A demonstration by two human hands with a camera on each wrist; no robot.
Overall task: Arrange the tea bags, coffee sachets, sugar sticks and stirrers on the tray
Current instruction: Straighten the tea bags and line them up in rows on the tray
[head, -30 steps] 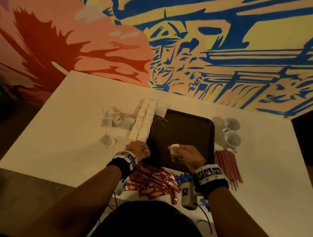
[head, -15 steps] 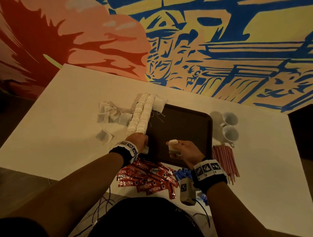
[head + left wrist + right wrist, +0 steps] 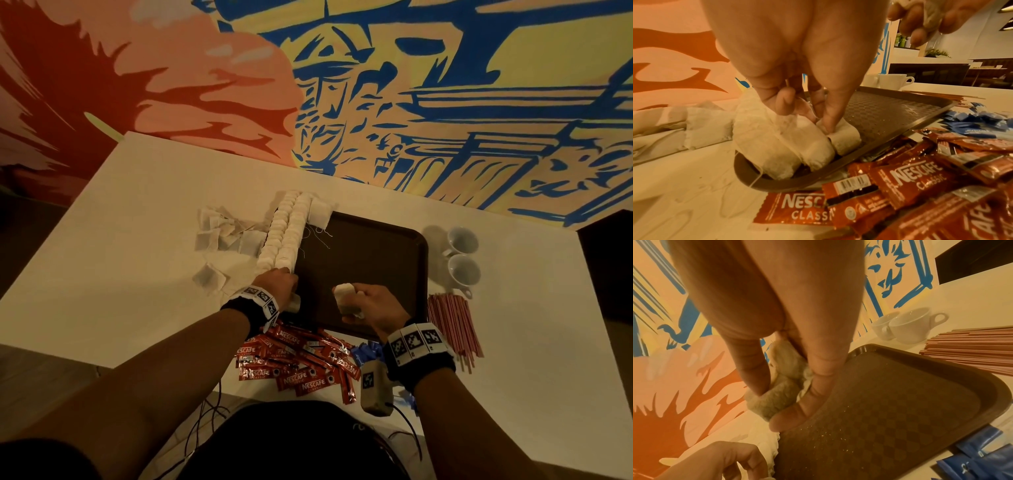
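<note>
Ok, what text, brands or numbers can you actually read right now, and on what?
"NESCAFE CLASSIC": on the red coffee sachets piled beside the tray's near edge, also legible in the head view.
Barcode digits and round seal on one sachet: too small to read.
White print on the blue sugar sticks: blurred, unreadable.
Wristband squares: black-and-white marker patterns, no words.
Tea bags, stirrers, cups: no text visible.

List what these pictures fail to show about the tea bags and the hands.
- Head view: the left hand covers the near end of the tea bag rows.
- Right wrist view: fingers hide how many tea bags the right hand holds.
- Left wrist view: the coffee sachets are cut off by the frame edge.
</note>
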